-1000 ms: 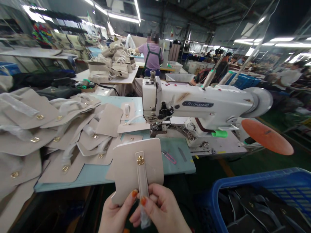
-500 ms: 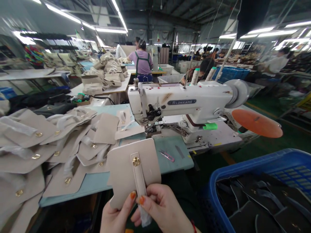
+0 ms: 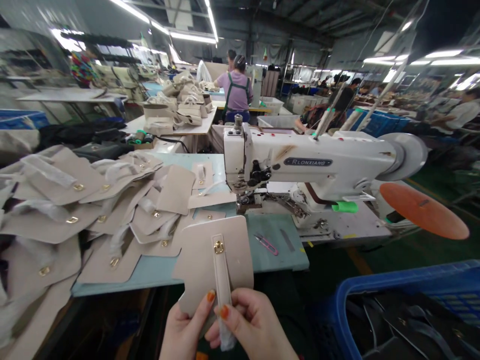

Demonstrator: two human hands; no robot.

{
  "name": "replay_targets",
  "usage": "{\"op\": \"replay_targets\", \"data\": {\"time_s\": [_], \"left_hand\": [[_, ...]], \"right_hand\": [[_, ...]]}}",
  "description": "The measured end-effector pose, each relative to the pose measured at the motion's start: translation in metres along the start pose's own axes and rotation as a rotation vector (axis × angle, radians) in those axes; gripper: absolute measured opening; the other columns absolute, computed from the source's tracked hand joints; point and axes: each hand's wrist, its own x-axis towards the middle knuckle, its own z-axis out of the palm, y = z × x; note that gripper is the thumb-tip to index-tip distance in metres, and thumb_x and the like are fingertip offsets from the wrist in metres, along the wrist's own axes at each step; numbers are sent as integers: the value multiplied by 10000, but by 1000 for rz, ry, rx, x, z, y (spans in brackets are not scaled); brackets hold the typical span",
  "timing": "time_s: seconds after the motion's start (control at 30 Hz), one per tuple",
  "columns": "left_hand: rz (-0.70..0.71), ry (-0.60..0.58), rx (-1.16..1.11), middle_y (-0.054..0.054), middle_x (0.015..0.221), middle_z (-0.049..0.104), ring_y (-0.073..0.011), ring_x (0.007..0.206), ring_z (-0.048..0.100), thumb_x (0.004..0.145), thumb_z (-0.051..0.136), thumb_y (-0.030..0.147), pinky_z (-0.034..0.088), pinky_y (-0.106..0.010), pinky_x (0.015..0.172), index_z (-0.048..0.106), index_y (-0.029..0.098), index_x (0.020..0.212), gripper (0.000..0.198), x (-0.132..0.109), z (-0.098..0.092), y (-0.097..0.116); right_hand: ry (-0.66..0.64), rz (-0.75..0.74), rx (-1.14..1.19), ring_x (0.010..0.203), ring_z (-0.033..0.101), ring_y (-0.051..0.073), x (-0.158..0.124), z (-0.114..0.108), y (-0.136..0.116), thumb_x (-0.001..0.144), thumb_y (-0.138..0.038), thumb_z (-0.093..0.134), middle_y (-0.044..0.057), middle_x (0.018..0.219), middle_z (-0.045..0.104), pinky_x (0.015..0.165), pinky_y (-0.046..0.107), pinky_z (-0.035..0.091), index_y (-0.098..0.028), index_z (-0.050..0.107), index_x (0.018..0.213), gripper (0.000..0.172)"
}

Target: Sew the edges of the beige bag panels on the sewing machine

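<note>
Both hands hold up one beige bag flap [image 3: 198,260] in front of the table's edge. A narrow beige strap [image 3: 223,280] runs down its middle from a gold metal fitting [image 3: 218,246], and clear wrap covers the strap's lower end. My left hand [image 3: 187,322] grips the flap's lower left edge, thumb on its face. My right hand [image 3: 255,320] pinches the strap between thumb and fingers over the wrapped part. Behind the flap stands a white sewing machine [image 3: 307,155]. Pink thread snips [image 3: 266,244] lie on the blue-green tabletop [image 3: 277,220].
Several similar beige flaps [image 3: 48,220] with wrapped straps are heaped on the left. A blue basket [image 3: 341,300] of dark pieces stands at lower right. An orange disc [image 3: 423,210] juts out right of the machine. A person in purple [image 3: 234,90] works beyond.
The view has turned slightly left, so the machine, table and basket appear further right. Both hands keep their hold on the flap and its strap, almost unmoved.
</note>
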Motion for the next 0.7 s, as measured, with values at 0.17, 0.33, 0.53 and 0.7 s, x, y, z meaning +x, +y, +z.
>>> {"op": "replay_targets", "data": {"time_s": [0.17,0.33,0.53,0.7], "left_hand": [[-42,-5,-90,18,435,516,-78,393,406,591,811,447,368,-192,387,599,126,516,392,2,2,0],[-118,-33,-187,36,419,494,-56,347,346,603,808,459,329,-181,344,591,136,535,395,3,3,-1],[-73,-37,-164,-17,495,604,-114,465,513,572,836,434,452,-206,470,684,125,574,345,7,-3,-4],[-83,-55,-185,-43,651,712,-169,589,615,557,859,340,499,-230,567,743,140,719,282,17,-11,-6]], "right_hand": [[10,-37,-72,629,718,185,1,2,2,827,-556,615,128,693,727,566,206,535,-88,682,865,474],[-13,-175,-232,669,715,189,-1,6,-4,876,-527,551,127,749,741,580,196,518,-123,753,815,456],[-14,-282,-417,709,701,196,-8,5,-17,900,-523,498,87,777,740,611,210,511,-191,772,889,431],[311,-373,-388,772,694,182,-16,-17,-18,918,-447,526,61,843,737,733,251,548,-238,716,966,287]]}}
